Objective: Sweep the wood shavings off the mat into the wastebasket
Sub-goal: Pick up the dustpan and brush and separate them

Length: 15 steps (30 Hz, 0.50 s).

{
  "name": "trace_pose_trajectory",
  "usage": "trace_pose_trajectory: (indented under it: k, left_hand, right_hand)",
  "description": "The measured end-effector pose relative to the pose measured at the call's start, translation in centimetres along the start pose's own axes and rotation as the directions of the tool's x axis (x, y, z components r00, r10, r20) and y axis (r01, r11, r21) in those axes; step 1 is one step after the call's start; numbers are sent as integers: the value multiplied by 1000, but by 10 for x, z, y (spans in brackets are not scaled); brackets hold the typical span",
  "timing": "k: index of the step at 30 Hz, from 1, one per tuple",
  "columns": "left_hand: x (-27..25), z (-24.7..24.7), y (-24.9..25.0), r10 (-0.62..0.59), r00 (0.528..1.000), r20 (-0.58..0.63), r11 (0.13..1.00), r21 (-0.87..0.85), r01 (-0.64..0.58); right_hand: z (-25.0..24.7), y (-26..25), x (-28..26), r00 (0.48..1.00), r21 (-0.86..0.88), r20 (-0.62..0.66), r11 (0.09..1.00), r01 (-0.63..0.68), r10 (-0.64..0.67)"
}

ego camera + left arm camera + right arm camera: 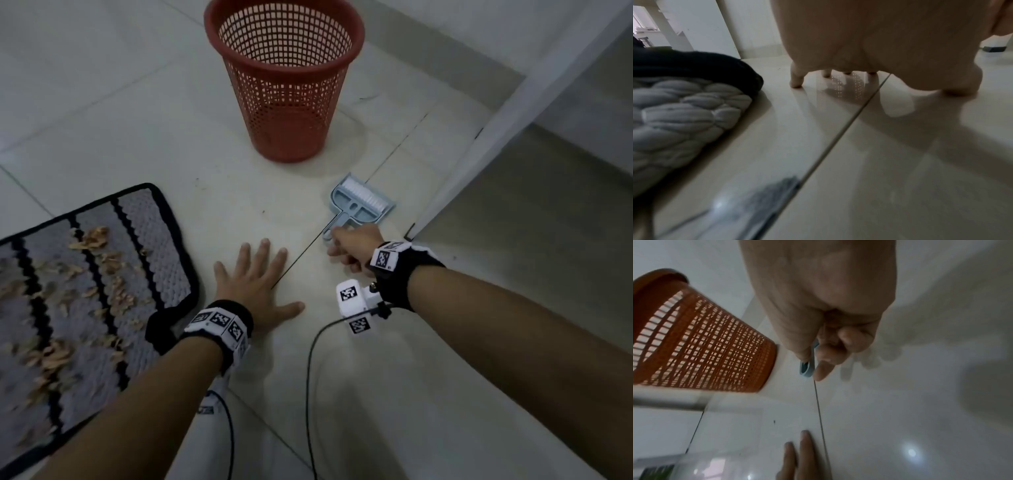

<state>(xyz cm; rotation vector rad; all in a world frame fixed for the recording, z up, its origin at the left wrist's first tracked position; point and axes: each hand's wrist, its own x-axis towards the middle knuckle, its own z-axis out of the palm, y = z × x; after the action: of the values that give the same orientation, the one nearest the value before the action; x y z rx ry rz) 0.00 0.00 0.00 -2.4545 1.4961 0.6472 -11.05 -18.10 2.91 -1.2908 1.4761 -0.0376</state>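
Note:
A grey and black striped mat (102, 274) lies on the floor at the left, strewn with tan wood shavings (89, 236). A red mesh wastebasket (284, 78) stands upright at the top middle. A light blue dustpan with a white brush (359, 202) nested in it lies on the tiles. My right hand (352, 250) grips the end of the dustpan handle (807, 368), fingers curled round it. My left hand (257, 284) lies flat on the floor, fingers spread, between the mat and the dustpan. The mat's edge (694, 104) shows in the left wrist view.
A white door frame (513, 113) runs diagonally at the right, with a darker floor beyond it. Black cables (311, 377) trail from both wrist cameras over the pale tiles. The wastebasket (701, 344) stands close to the left of my right hand.

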Motion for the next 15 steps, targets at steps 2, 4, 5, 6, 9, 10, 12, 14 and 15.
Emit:
trace_pose_trajectory:
  k: [2,4,5,6,9,10,12,14,15]
  left_hand:
    - [1,0,1,4,1000,4,1000,21,-4]
    - [4,2,-3,5,1000,-27,1000,17,-5]
    - [4,3,-3,4,1000,-27,1000,13,-4]
    - [5,3,-2,9,1000,-21,1000,16,-8]
    - [6,3,-1,2,1000,-5,1000,13,-2]
    - [6,2,-2,4,1000,6,1000,6,-4]
    - [5,2,-2,-1,1000,29,1000,-6,1]
    - [4,0,-2,1,999,41,1000,-6,-1]
    - [4,-1,-2,2,999,44,1000,-6,-1]
  right_hand:
    - [4,-3,1,1000,104,-20,994,7,-5]
    - [8,-5,-1,1000,160,-10,987,-3,4]
    - [10,-6,-3,1000,181,0,983,-7,7]
    - [10,-7,-5,1000,195,3,981,-6,5]
    - [8,-7,-6,1000,194,19,981,17,-21]
    - [7,-5,-9,999,161,28,986,39,-44]
    - [5,-2,-12,995,86,44,993,85,-89]
    - [1,2,-19,986,-2,78,989,145,-144]
    - [-1,3,-23,981,-37,96,984,175,-171]
